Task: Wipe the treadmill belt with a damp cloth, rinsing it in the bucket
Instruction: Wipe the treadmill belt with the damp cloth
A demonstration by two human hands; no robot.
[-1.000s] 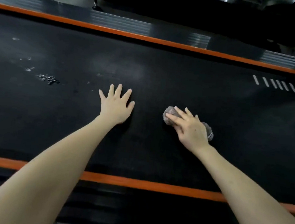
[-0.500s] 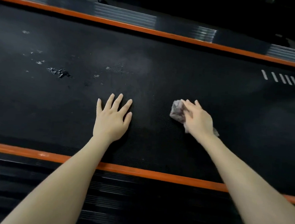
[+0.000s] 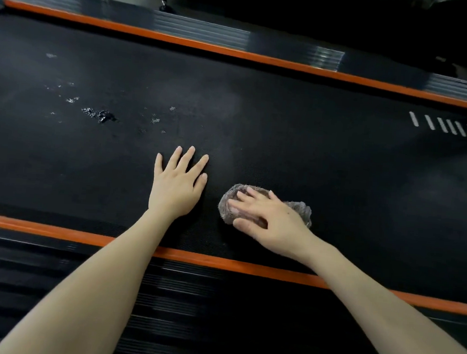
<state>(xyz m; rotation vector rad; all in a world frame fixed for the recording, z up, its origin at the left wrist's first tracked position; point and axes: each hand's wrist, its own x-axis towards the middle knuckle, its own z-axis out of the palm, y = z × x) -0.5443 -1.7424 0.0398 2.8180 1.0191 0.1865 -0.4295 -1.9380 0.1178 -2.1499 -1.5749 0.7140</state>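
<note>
The black treadmill belt (image 3: pixel 313 144) fills the view, flanked by ribbed side rails (image 3: pixel 199 30) with orange edge strips (image 3: pixel 220 262). On the belt's near half the left hand (image 3: pixel 177 189) lies flat with fingers spread, probably bracing the lean. Beside it the right hand (image 3: pixel 270 221) presses a bunched grey cloth (image 3: pixel 225 207) onto the belt under splayed fingers, likely mid-wipe. A wet patch (image 3: pixel 99 114) glistens on the belt's left part, white stripes (image 3: pixel 451 127) mark its right end, and no bucket shows
</note>
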